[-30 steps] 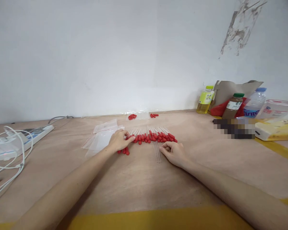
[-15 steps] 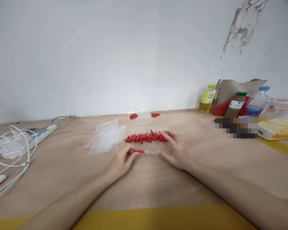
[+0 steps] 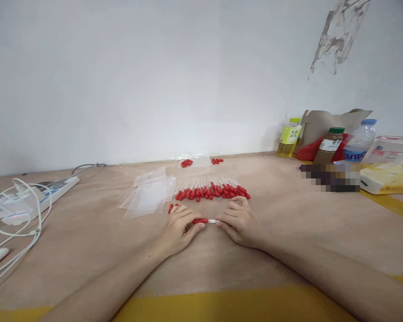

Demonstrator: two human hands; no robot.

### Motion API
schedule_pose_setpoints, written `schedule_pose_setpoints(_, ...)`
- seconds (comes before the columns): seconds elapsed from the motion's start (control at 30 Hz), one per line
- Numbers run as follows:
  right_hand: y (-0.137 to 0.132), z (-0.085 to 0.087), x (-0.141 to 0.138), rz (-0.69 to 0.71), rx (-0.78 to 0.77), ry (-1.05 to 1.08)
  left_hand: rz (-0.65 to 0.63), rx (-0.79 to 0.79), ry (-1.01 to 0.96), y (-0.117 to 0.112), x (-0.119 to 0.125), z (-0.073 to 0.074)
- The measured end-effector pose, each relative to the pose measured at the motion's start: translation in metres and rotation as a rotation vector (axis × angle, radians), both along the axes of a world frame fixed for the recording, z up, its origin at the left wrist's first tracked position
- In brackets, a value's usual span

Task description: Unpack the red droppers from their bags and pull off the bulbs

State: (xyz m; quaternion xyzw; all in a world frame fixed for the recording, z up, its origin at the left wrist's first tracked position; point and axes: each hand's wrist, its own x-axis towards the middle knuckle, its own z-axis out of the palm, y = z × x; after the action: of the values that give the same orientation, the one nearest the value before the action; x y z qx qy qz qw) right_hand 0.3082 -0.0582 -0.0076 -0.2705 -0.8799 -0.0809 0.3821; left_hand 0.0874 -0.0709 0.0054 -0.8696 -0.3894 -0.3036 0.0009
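Red bulb [image 3: 199,221]: is being held level, its end meeting a clear tube [image 3: 212,221].
Clear tube: is running rightward in line with it, partly covered.
Dropper row [image 3: 218,191]: is lying just beyond, red ends facing near.
Other bulbs [image 3: 171,209]: are lying near the row's left end.

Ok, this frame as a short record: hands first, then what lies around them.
left hand: pinches the red end of a red-and-clear piece
right hand: pinches its clear end
beyond hands: row of red-ended clear pieces
left of row: plastic bags
far left: power strip, white cables
right side: yellow-capped bottle, green-capped bottle
near wall: two clusters of red pieces
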Motion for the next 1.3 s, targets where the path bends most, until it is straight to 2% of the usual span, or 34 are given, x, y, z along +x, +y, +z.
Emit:
schedule_pose_setpoints(0.3, -0.001, -0.002, 0.0, 0.091, 0.047, 0.005, -0.069, 0.111, 0.137, -0.007, -0.006, 0.002)
schedule_pose_setpoints(0.4, 0.0, -0.002, 0.007, 0.09, 0.072, 0.001, -0.084, 0.123, 0.136, -0.006, -0.017, 0.005)
schedule_pose_setpoints(0.47, 0.006, -0.002, 0.018, 0.046, 0.088, 0.034, -0.012, 0.119, 0.054, -0.002, -0.034, 0.012)
schedule_pose_setpoints(0.57, 0.019, -0.003, 0.033, -0.129, 0.056, 0.147, 0.298, 0.07, -0.181, 0.008, -0.064, 0.028)
schedule_pose_setpoints(0.67, 0.028, -0.003, 0.032, -0.217, -0.052, 0.166, 0.366, -0.029, -0.203, 0.016, -0.08, 0.037)
schedule_pose_setpoints(0.77, 0.027, -0.001, 0.016, -0.234, -0.133, 0.167, 0.401, -0.099, -0.167, 0.021, -0.078, 0.032)
schedule_pose_setpoints(0.87, 0.022, 0.001, 0.003, -0.253, -0.133, 0.209, 0.455, -0.168, -0.157, 0.025, -0.072, 0.021)
schedule_pose_setpoints(1.03, 0.022, 0.0, -0.002, -0.214, 0.01, 0.178, 0.475, -0.271, -0.216, 0.03, -0.065, 0.01)
schedule_pose_setpoints(1.17, 0.026, -0.005, -0.002, -0.191, 0.099, 0.088, 0.469, -0.296, -0.228, 0.035, -0.061, 0.003)
schedule_pose_setpoints(1.3, 0.029, -0.008, -0.003, -0.176, -0.01, 0.076, 0.48, -0.275, -0.249, 0.037, -0.062, 0.002)
